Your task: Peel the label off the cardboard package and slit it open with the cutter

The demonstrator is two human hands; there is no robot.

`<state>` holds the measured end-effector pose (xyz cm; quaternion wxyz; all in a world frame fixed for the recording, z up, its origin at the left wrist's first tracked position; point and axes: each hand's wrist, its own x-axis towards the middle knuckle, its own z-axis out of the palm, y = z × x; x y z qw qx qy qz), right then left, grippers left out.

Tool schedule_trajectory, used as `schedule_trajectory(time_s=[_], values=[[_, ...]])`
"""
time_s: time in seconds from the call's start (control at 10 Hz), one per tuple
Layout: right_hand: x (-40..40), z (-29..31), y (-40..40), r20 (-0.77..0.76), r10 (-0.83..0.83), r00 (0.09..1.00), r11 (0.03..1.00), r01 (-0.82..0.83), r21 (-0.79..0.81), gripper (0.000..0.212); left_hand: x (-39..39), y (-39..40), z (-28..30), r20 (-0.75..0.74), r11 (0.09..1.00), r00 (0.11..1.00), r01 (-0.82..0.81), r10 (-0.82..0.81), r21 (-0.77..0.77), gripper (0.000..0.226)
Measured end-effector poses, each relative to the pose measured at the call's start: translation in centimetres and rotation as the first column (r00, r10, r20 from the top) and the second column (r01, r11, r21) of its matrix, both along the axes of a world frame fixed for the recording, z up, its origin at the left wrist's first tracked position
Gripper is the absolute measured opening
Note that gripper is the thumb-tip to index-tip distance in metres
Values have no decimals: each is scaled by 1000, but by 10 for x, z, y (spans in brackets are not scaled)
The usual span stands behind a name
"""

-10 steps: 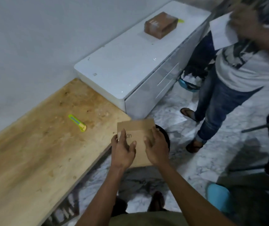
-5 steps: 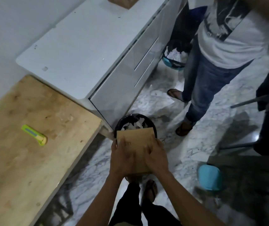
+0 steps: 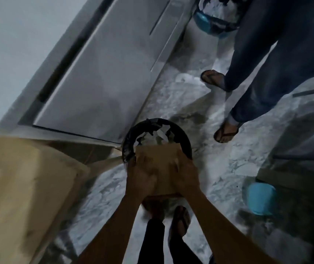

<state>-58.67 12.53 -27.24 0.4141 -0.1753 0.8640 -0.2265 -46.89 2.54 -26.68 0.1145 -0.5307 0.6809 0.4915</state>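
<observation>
A flat brown cardboard package (image 3: pixel 159 159) is held out over a round black bin (image 3: pixel 129 141) on the floor. My left hand (image 3: pixel 140 177) grips its left side and my right hand (image 3: pixel 185 177) grips its right side, fingers spread on its top face. White paper scraps (image 3: pixel 162 134) lie inside the bin. The frame is blurred, so no label shows on the package. The cutter is out of view.
The wooden tabletop (image 3: pixel 19 187) is at the left and a white cabinet (image 3: pixel 95 82) stands behind the bin. Another person's jeans leg (image 3: pixel 257 73) and sandalled foot (image 3: pixel 225 130) are at the right on the marble floor. A blue stool (image 3: pixel 261 199) sits at right.
The view has swung down and right, off the tabletop and cutter. Both hands have carried the package lower over the black bin, which now fills the centre.
</observation>
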Motion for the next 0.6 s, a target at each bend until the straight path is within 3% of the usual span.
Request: schedule_trajectory(time_s=[0.1, 0.3, 0.4, 0.6], values=[[-8, -44, -8, 24, 5, 1000, 1000, -5, -10, 62, -8, -10, -44, 77, 996, 994, 84, -82, -29, 80], [-29, -106, -32, 69, 57, 996, 997, -60, 44, 75, -22, -28, -103, 68, 987, 990, 130, -124, -91, 87], [-35, -119, -31, -8, 105, 994, 986, -103, 133, 63, -16, -32, -126, 91, 967, 971, 230, -221, -107, 82], [-33, -90, -19, 31, 58, 998, 996, -59, 59, 57, -8, -24, -93, 73, 977, 979, 198, -192, -83, 44]])
